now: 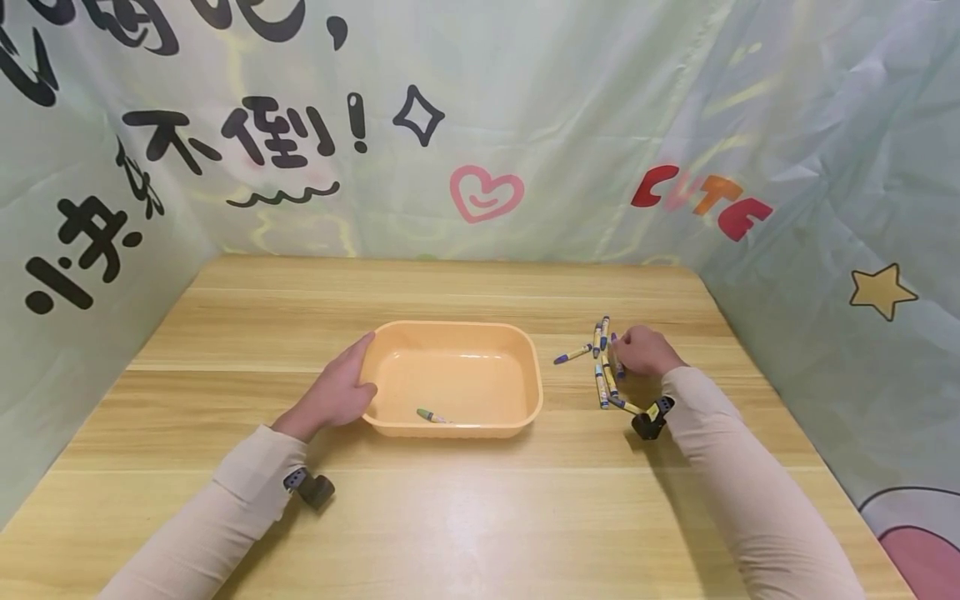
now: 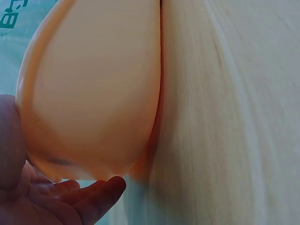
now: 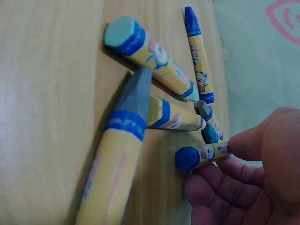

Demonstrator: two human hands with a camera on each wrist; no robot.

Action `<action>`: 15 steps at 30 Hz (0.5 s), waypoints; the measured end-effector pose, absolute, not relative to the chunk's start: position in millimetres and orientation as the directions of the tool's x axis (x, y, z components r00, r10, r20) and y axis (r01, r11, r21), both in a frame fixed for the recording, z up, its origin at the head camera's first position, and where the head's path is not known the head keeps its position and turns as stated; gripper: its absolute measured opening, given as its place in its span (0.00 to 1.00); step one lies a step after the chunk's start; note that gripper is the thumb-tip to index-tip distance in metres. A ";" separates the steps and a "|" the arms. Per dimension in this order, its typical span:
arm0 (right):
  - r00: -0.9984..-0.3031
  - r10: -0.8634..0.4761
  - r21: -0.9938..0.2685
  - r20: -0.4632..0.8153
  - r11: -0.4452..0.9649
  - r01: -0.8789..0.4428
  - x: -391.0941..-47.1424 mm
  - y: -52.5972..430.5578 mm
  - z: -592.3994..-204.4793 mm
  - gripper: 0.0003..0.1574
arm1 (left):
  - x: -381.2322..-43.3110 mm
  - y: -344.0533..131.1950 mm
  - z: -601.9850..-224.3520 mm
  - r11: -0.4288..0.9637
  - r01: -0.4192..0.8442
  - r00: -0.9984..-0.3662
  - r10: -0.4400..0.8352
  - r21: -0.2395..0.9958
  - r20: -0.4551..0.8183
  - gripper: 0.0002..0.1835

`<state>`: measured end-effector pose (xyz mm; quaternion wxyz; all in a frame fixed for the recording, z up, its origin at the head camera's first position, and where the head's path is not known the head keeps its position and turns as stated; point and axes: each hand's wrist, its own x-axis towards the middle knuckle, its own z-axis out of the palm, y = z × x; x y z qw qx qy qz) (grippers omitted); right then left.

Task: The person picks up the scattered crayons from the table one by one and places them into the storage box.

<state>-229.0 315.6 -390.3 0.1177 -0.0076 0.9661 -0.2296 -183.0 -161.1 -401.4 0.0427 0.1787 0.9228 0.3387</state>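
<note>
A peach plastic basin rests on the table, with one green crayon lying inside near its front wall. My left hand grips the basin's left end; in the left wrist view its fingers reach under the rim. Off to the right, my right hand is at a loose group of crayons. The right wrist view shows thumb and fingers pinching a blue crayon with its flat blue end toward the camera. Around it lie a grey crayon, a light teal one and another blue one.
The wooden table runs back to a printed cloth backdrop, which also closes off both sides. A blue-tipped crayon lies left of the group, toward the basin. A small camera sits on each wrist.
</note>
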 end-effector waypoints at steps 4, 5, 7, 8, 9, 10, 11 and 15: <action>-0.976 -0.062 -0.485 -0.209 0.873 0.048 -228.9 315.8 -388.8 0.23 | -182.6 -160.9 -401.1 0.706 0.305 -0.932 0.361 0.639 0.045 0.42; -0.977 -0.057 -0.496 -0.207 0.867 0.054 -229.1 316.0 -388.4 0.22 | -182.5 -161.1 -401.2 0.707 0.305 -0.931 0.361 0.638 0.046 0.42; -0.977 -0.044 -0.526 -0.208 0.847 0.074 -229.3 315.0 -386.8 0.20 | -182.5 -161.0 -401.4 0.707 0.306 -0.931 0.361 0.638 0.047 0.42; -0.977 -0.038 -0.538 -0.208 0.839 0.082 -229.6 314.8 -386.2 0.19 | -182.6 -161.0 -401.4 0.706 0.309 -0.931 0.362 0.637 0.049 0.42; -0.977 -0.031 -0.551 -0.209 0.829 0.092 -229.7 314.1 -385.5 0.18 | -182.5 -161.1 -401.4 0.706 0.309 -0.931 0.362 0.638 0.050 0.42; -0.976 -0.026 -0.567 -0.214 0.817 0.103 -229.2 312.8 -384.5 0.18 | -182.2 -161.2 -401.5 0.705 0.308 -0.931 0.361 0.639 0.050 0.42; -0.976 -0.020 -0.581 -0.218 0.806 0.114 -229.0 311.8 -383.6 0.18 | -182.1 -161.2 -401.6 0.704 0.308 -0.931 0.360 0.640 0.051 0.42; -0.971 -0.023 -0.625 -0.237 0.769 0.134 -228.5 306.5 -379.3 0.20 | -181.4 -161.0 -401.9 0.700 0.304 -0.934 0.354 0.647 0.055 0.43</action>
